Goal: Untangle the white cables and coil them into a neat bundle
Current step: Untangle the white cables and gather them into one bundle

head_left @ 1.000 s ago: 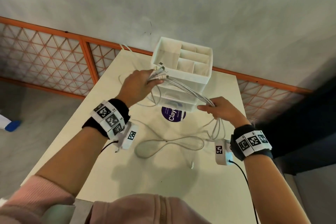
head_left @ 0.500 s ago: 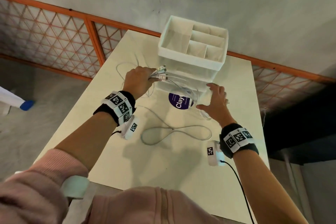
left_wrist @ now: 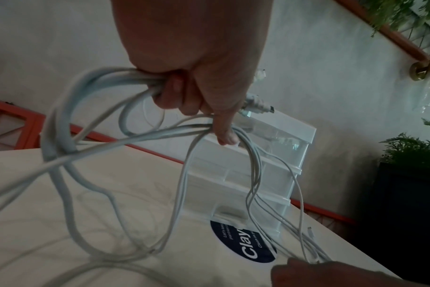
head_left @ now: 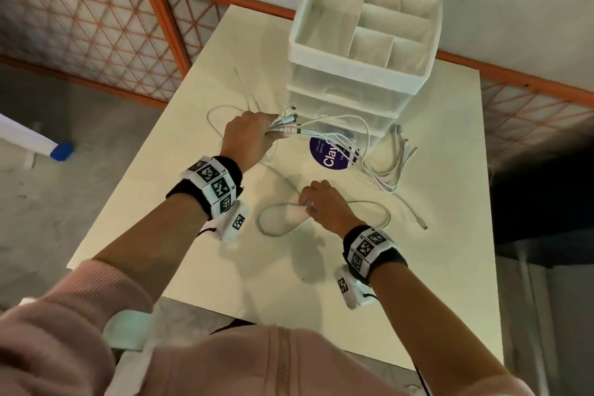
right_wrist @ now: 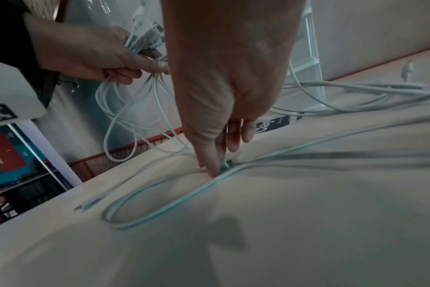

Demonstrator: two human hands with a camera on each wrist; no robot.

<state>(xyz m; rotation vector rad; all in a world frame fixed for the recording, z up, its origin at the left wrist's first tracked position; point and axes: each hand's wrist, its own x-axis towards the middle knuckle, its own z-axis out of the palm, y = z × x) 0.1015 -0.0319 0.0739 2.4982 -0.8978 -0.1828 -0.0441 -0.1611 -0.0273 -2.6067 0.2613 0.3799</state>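
Note:
My left hand grips a bunch of white cables just behind their connectors, held above the table in front of the organizer. In the left wrist view the fingers curl round the strands, which hang in loops to the table. My right hand is down on the table, nearer me. In the right wrist view its thumb and fingers pinch one cable of a flat loop. That loop lies on the cream table.
A white drawer organizer with open compartments on top stands at the table's far side, a purple round sticker in front of it. More white cable lies right of it, with a loose plug. An orange lattice railing runs behind.
My right hand has let go of the strands near the organizer and come back toward me, down onto the loop on the table. The left hand still holds the bunch.

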